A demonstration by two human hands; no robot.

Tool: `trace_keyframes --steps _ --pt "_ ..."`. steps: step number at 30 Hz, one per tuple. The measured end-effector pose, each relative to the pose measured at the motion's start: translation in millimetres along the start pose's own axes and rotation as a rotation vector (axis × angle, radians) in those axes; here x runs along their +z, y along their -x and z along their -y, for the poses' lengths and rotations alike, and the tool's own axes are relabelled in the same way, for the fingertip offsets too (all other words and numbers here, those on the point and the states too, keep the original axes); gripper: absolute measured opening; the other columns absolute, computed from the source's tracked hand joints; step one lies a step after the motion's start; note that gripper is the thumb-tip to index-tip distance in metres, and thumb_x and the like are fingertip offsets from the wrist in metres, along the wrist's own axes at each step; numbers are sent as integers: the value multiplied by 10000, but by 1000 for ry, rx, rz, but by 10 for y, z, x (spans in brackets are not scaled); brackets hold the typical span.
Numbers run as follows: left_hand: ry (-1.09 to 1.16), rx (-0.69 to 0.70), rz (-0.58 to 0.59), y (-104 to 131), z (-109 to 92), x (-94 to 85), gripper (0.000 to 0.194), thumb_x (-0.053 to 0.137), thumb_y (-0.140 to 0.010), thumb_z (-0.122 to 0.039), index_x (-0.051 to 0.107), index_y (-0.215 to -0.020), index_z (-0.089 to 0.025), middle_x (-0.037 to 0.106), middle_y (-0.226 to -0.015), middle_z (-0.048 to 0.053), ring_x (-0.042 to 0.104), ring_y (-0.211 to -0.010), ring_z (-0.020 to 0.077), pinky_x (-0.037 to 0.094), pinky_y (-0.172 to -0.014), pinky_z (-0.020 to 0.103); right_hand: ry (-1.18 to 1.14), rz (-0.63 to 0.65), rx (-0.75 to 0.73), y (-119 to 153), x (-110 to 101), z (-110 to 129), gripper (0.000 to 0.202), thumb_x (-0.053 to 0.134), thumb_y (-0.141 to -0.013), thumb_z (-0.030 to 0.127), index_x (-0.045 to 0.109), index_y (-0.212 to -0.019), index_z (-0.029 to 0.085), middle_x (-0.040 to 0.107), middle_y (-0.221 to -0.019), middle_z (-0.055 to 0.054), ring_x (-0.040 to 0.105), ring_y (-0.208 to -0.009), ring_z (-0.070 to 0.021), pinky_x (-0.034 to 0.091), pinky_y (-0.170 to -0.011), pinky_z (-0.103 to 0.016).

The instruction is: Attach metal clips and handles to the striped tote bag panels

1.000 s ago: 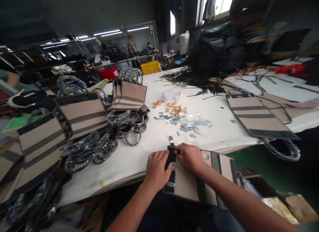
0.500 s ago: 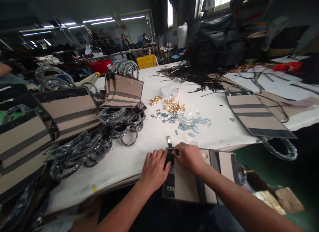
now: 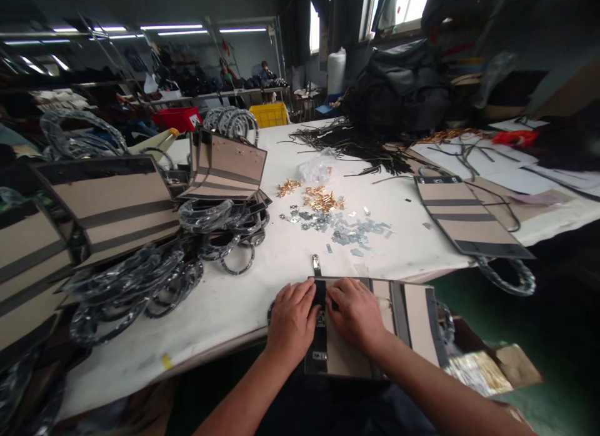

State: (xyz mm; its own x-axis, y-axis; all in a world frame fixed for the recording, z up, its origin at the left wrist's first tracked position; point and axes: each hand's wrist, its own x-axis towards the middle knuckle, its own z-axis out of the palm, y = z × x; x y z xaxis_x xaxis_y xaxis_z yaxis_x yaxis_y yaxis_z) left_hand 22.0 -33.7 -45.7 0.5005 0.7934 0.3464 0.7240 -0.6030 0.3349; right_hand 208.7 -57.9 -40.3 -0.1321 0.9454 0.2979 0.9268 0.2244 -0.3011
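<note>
A flat beige bag body [image 3: 347, 358] with black strips and metal fittings lies at the table's front edge, partly overhanging it. A black tab with a metal piece [image 3: 316, 261] sticks out from its far side. My left hand [image 3: 291, 317] presses on the black strip along the left end, fingers close together and thumb beside a metal fitting [image 3: 320, 320]. Just to the right, my right hand [image 3: 354, 314] is closed, its fingertips bent down against the same strip. Whatever lies under its fingers is hidden.
Gold fittings [image 3: 323, 200] and thin grey metal plates [image 3: 351, 231] lie loose mid-table. Stacked bag bodies [image 3: 117, 202] with plastic-wrapped handles crowd the left. Another bag body [image 3: 469, 214] overhangs the right edge. Black cords [image 3: 370, 152] lie at the back.
My right hand has settled lower and flatter against the bag body. My left hand stays on the strip. The camera view has shifted slightly.
</note>
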Motion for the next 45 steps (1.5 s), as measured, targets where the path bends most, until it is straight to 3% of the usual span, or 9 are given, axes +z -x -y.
trace_keyframes --steps 4,8,17,24,33,36,39,42,45 --pt "170 -62 29 -42 124 -4 463 647 -900 -144 670 -1350 -251 678 -1393 76 641 -1245 281 522 -1080 514 -6 -32 0 15 31 14 117 607 -972 183 717 -960 223 668 -972 -57 593 -915 -238 399 -833 -350" --pt "225 -39 95 -97 220 -77 465 659 -883 -138 693 -1330 -262 679 -1398 67 640 -1259 284 540 -1071 513 -8 -48 -6 8 36 16 123 601 -968 170 712 -980 224 667 -967 -56 590 -898 -238 397 -821 -360" --pt "76 67 139 -73 203 -75 479 580 -962 -164 596 -1437 -231 604 -1478 104 597 -1282 291 524 -1066 502 24 -10 -42 -35 70 -12 114 571 -989 173 679 -982 210 651 -954 -56 576 -908 -238 392 -827 -369" --pt "-55 108 160 -35 163 -60 510 528 -983 -168 530 -1491 -218 563 -1518 102 563 -1322 296 495 -1082 490 91 90 -79 -75 11 13 88 633 -940 166 672 -1009 204 652 -986 -67 579 -930 -243 409 -809 -363" --pt "23 71 128 -2 145 -125 527 580 -951 -163 551 -1472 -232 600 -1480 102 579 -1293 287 495 -1057 486 113 175 -59 -120 -144 97 115 635 -908 153 712 -976 205 697 -988 -76 655 -891 -231 450 -733 -317" --pt "116 24 113 10 177 -124 518 633 -923 -165 596 -1434 -240 622 -1467 89 586 -1300 288 498 -1065 498 -43 209 65 -297 -262 -44 151 606 -950 229 754 -964 252 747 -991 -26 691 -862 -185 449 -727 -266" --pt "182 -6 110 18 213 -103 486 681 -901 -175 653 -1383 -234 631 -1463 86 595 -1296 291 492 -1083 504 -65 189 244 -651 -299 -235 207 584 -972 321 778 -1000 254 776 -1027 -27 703 -914 -188 456 -756 -260" --pt "202 -66 91 24 226 -86 473 735 -864 -192 699 -1335 -219 602 -1491 113 584 -1307 313 489 -1093 518 -6 208 322 -1015 -196 -380 258 641 -929 427 794 -969 223 779 -1004 -75 703 -895 -237 453 -721 -295" --pt "233 -107 66 21 222 -80 482 769 -831 -189 722 -1308 -236 630 -1449 112 582 -1291 311 490 -1093 514 38 231 379 -1215 -38 -447 255 669 -892 426 799 -907 207 776 -944 -96 702 -870 -262 442 -701 -312"
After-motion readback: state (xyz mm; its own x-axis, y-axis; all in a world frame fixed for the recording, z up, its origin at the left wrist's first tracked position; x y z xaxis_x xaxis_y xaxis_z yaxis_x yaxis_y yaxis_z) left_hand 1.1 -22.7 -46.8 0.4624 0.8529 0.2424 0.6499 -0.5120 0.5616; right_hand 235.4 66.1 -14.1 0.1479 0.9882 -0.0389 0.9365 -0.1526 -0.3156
